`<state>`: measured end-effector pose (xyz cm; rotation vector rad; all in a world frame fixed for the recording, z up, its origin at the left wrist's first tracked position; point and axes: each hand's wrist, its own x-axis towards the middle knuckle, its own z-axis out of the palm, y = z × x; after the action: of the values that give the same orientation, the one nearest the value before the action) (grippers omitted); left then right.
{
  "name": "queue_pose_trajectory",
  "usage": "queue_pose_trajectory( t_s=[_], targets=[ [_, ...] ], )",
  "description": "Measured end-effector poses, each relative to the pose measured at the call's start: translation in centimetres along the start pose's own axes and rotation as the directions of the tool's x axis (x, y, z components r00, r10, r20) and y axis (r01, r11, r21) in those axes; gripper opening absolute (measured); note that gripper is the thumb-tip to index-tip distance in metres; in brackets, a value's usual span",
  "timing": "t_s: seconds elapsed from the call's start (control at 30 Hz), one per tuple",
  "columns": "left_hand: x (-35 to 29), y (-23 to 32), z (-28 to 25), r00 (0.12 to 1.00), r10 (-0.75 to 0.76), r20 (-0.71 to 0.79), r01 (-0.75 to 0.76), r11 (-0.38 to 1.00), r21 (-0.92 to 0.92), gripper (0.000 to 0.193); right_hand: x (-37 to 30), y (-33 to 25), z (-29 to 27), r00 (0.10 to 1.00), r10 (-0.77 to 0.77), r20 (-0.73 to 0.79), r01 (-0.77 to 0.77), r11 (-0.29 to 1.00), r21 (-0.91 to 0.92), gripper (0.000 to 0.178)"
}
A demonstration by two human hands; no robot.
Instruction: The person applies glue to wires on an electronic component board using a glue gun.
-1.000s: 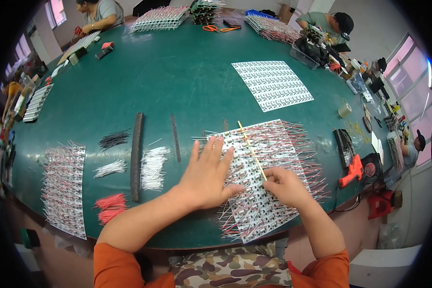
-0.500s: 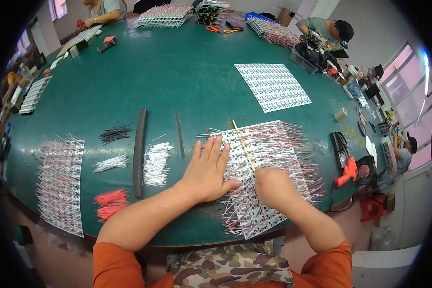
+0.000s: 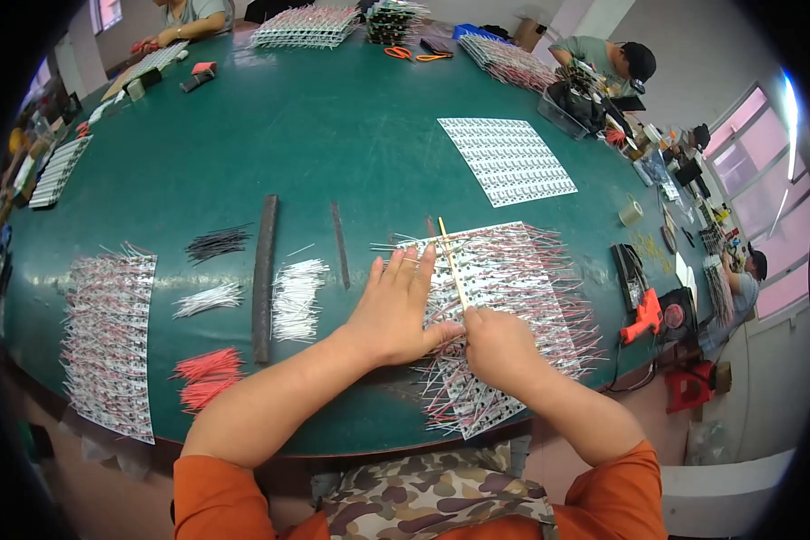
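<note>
In front of me lies a white circuit-board panel point(image 3: 542, 286) with many red and white wires bristling from it. My left hand point(image 3: 389, 310) rests flat along the panel's left side, fingers stretched out and pointing away. Closed in a fist, my right hand point(image 3: 502, 349) grips a thin pale wooden stick point(image 3: 451, 258). The stick slants across the wires, its far end near the panel's far edge and its near end hidden in the fist. My left thumb reaches close beside the right fist; whether they touch I cannot tell.
To the left are black wires point(image 3: 218, 243), white wires point(image 3: 295, 301), red wires point(image 3: 209, 378), a dark bar point(image 3: 264, 279) and another wired panel point(image 3: 110, 346). A bare panel point(image 3: 508, 160) lies beyond. A red glue gun point(image 3: 643, 317) lies right. Co-workers sit around the table.
My right fist has shifted a little left, nearer my left thumb, and the stick's near end has swung left with it. My left hand stays flat. The whole view has shifted slightly.
</note>
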<state>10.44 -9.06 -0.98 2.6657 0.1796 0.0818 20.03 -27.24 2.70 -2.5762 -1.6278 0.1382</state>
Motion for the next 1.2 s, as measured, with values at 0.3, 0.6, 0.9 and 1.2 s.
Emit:
queue_pose_trajectory(
  t_s=[0.3,0.6,0.9,1.2],
  targets=[
    [-0.1,-0.7,0.8,0.985,0.038,-0.166,-0.066,0.984,-0.163,0.117,0.1,-0.4,-0.1,0.996,0.084,0.005,-0.084,0.989,0.119,0.012],
    [0.1,-1.2,0.3,0.996,0.006,-0.089,-0.024,0.98,-0.198,0.12,0.6,-0.5,1.0,0.988,0.14,-0.06,-0.123,0.967,0.223,0.009],
    [0.6,-1.7,0.9,0.967,-0.062,-0.246,-0.037,0.926,-0.377,0.111,1.9,-1.5,-0.1,0.999,-0.025,0.037,0.021,0.995,0.102,0.015],
    [1.4,-3.0,-7.5,0.864,-0.239,-0.442,0.1,0.944,-0.314,0.078,-6.6,-3.7,-1.4,0.974,-0.191,-0.122,0.216,0.946,0.242,0.034]
  ],
)
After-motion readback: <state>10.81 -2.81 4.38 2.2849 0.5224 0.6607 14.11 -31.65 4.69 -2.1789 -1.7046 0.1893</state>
